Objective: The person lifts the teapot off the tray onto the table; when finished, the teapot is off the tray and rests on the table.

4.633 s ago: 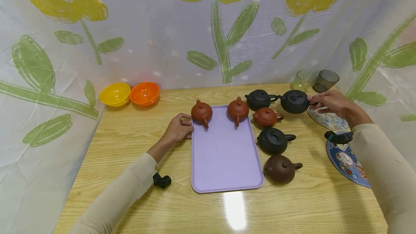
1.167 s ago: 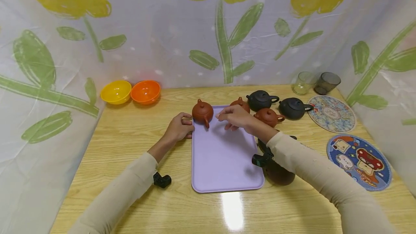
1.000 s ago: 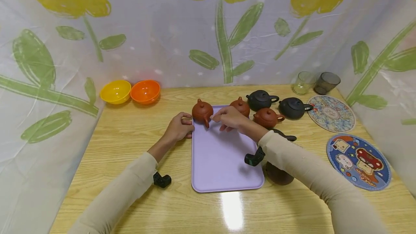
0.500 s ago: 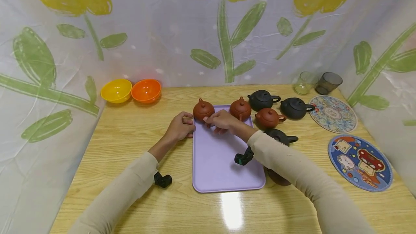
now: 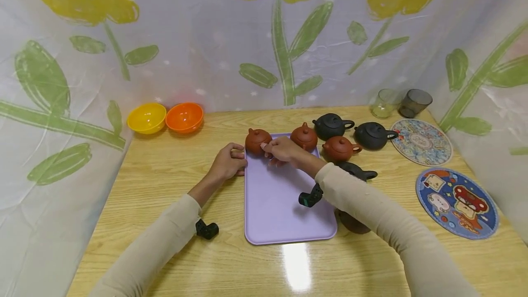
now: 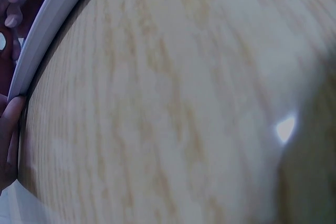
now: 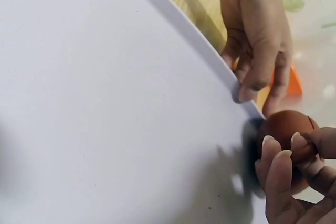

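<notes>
A reddish-brown teapot (image 5: 256, 140) is at the far left corner of a lilac tray (image 5: 284, 223), its spout toward the back. My right hand (image 5: 283, 149) pinches its handle between thumb and fingers; the right wrist view shows this grip on the teapot (image 7: 289, 124) close up. Whether the teapot's base touches the tray cannot be told. My left hand (image 5: 228, 162) holds the tray's left rim, fingers bent against it. A second reddish-brown teapot (image 5: 304, 136) is at the tray's far right corner, partly behind the right hand.
Right of the tray stand another reddish-brown teapot (image 5: 339, 148), black teapots (image 5: 372, 135) and a dark brown teapot (image 5: 352, 222) mostly hidden by my sleeve. Yellow (image 5: 147, 119) and orange (image 5: 185, 118) bowls stand back left. Cups (image 5: 414, 103) and round mats (image 5: 458, 203) lie right.
My right hand has let go of a black teapot, reached left across the tray and taken the left teapot's handle. That teapot has turned slightly, its spout swinging left. The left hand has stayed.
</notes>
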{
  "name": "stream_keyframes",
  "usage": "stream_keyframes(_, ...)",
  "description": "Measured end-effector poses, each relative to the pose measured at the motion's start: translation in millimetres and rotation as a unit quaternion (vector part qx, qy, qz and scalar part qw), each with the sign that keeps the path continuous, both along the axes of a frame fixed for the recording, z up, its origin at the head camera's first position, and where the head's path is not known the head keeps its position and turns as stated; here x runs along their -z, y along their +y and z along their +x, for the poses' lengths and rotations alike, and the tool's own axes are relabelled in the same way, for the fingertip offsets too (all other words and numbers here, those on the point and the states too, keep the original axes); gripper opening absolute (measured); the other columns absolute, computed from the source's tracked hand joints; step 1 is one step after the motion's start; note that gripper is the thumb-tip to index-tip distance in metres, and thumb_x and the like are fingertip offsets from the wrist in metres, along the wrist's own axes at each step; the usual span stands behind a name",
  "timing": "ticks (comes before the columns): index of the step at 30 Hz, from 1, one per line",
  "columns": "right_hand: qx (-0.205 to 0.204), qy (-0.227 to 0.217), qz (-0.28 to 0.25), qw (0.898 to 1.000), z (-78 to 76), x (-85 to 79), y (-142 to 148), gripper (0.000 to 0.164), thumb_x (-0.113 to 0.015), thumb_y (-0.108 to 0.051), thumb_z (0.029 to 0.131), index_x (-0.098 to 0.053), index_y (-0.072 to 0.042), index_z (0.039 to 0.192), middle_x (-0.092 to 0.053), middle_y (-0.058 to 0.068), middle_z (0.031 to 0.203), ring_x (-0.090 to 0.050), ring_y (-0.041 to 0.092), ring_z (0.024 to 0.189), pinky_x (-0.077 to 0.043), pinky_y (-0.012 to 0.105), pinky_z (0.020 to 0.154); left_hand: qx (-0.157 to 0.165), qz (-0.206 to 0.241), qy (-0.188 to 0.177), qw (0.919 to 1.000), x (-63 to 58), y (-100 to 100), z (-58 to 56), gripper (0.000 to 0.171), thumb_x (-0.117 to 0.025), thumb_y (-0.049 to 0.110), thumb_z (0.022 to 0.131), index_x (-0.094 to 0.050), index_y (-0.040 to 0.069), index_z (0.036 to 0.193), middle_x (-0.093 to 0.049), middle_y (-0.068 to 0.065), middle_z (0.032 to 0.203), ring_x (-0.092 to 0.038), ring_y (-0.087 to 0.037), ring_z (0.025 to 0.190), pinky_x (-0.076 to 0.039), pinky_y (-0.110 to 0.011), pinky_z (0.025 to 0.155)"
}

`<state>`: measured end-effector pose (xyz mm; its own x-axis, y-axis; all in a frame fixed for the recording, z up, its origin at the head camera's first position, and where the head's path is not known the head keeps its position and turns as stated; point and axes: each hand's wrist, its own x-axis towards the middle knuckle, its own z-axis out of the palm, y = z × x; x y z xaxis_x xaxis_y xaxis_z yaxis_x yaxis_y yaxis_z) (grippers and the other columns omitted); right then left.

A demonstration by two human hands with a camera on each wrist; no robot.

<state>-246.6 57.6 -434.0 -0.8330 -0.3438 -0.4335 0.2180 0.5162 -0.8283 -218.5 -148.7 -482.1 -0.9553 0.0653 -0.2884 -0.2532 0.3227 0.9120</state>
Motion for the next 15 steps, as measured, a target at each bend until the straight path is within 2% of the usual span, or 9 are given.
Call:
stream_keyframes(5,-0.005,-0.006,0.000,1.000,1.7,-6.8,7,0.039,-0.056,-0.030,0.103,-0.066,0.007,0.100,-0.062,0.009,0.088,-0.065,0.015,0.072,-0.053,0.024,0.058,-0.001,0.002,-0.002,1.0000,-0.2,-1,0.3,0.048,-0.067,-0.001,0.087,-0.052,0.004,0.132,-0.060,-0.015,0.112,-0.063,-0.019,0.081,-0.063,-0.030,0.064)
stream_keyframes(10,-0.014,0.001,0.007,1.000,2.7,-14.2,18,0.041,-0.058,-0.034,0.102,-0.068,0.006,0.104,-0.066,0.016,0.100,-0.067,0.016,0.078,-0.055,0.024,0.064,0.002,0.004,-0.002,1.0000,-0.6,-2,-0.3,0.049,-0.067,-0.001,0.087,-0.051,0.003,0.133,-0.059,-0.016,0.112,-0.063,-0.018,0.079,-0.063,-0.030,0.064)
stream_keyframes(15,-0.032,0.014,0.008,0.999,3.4,-26.1,32,0.043,-0.057,-0.037,0.102,-0.067,0.004,0.108,-0.065,0.019,0.112,-0.068,0.020,0.089,-0.059,0.034,0.077,0.004,0.001,0.000,1.0000,-0.3,-1,-1.1,0.048,-0.068,-0.001,0.088,-0.050,0.002,0.133,-0.059,-0.016,0.111,-0.063,-0.018,0.079,-0.063,-0.029,0.063)
